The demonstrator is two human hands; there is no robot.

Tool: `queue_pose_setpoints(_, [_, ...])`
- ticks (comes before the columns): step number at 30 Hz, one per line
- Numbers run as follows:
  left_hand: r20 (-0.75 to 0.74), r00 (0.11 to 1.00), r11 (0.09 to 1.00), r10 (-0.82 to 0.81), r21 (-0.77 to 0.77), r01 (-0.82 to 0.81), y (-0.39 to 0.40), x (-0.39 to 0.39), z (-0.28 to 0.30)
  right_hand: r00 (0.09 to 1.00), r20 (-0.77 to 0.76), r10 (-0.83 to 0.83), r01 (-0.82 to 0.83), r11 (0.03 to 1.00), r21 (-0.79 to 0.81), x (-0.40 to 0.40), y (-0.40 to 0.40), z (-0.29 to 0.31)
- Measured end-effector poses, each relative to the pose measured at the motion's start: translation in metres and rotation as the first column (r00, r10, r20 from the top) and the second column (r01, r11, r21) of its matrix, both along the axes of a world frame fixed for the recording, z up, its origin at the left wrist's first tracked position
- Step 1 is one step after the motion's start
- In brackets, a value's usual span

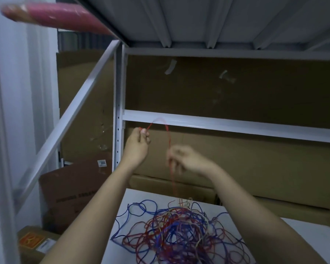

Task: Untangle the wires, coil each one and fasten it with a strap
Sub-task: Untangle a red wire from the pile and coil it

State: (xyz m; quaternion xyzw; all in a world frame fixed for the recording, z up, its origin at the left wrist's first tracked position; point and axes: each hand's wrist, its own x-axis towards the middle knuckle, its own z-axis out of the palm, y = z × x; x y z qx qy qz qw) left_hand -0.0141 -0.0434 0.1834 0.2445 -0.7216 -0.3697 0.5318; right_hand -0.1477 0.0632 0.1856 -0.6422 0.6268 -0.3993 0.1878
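My left hand point(138, 142) pinches the red wire's point(169, 141) end; my right hand point(181, 159) grips it lower, where it runs straight down to the near tangle point(179, 231)

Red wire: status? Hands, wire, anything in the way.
Left hand pinches the red wire end, raised. Right hand grips the same wire lower, blurred. Wire runs down into the tangle on the white table; not yet free. Nothing coiled or strapped.
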Motion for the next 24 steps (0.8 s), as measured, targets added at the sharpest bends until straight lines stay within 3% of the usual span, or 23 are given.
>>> queue_pose_setpoints(2, [0.014,0.999,0.999,-0.051,0.013,0.051,-0.001,-0.001,-0.004,0.913,0.409,0.001,0.156,0.924,-0.350,0.011,-0.001,0.037])
queue_pose_setpoints(3, [0.029,0.996,0.996,-0.089,0.008,0.089,-0.002,-0.001,-0.006,0.861,0.507,0.038,0.225,0.866,-0.447,0.012,-0.003,0.050])
queue_pose_setpoints(6, [0.073,0.965,0.967,-0.253,0.051,0.250,0.001,0.004,-0.011,0.878,0.470,-0.088,0.350,0.788,-0.507,0.005,-0.011,0.058])
queue_pose_setpoints(9, [-0.040,0.854,0.837,-0.519,0.181,0.517,0.008,0.017,-0.018,0.871,0.427,-0.244,0.434,0.789,-0.434,-0.008,-0.024,0.037])
queue_pose_setpoints(10, [-0.128,0.797,0.769,-0.591,0.210,0.604,0.009,0.022,-0.020,0.872,0.388,-0.299,0.451,0.798,-0.400,-0.014,-0.030,0.026])
queue_pose_setpoints(12, [-0.332,0.658,0.615,-0.676,0.239,0.752,0.012,0.033,-0.022,0.891,0.132,-0.434,0.452,0.834,-0.315,-0.029,-0.039,-0.002])
queue_pose_setpoints(15, [-0.596,0.476,0.437,-0.647,0.222,0.872,0.015,0.042,-0.020,0.861,-0.269,-0.432,0.422,0.902,-0.097,-0.027,-0.036,-0.047])
queue_pose_setpoints(17, [-0.665,0.473,0.457,-0.577,0.217,0.863,0.013,0.040,-0.020,0.771,-0.527,-0.358,0.380,0.922,-0.072,-0.015,-0.032,-0.070])
queue_pose_setpoints(19, [-0.684,0.523,0.534,-0.508,0.227,0.815,0.009,0.034,-0.024,0.582,-0.769,-0.264,0.284,0.952,-0.112,0.003,-0.027,-0.085])
queue_pose_setpoints(22, [-0.583,0.673,0.689,-0.455,0.248,0.681,0.000,0.023,-0.037,0.374,-0.907,-0.192,0.056,0.981,-0.185,0.022,-0.016,-0.109])
queue_pose_setpoints(24, [-0.447,0.792,0.787,-0.416,0.260,0.560,-0.006,0.015,-0.052,0.341,-0.916,-0.211,-0.056,0.968,-0.243,0.022,-0.010,-0.121])
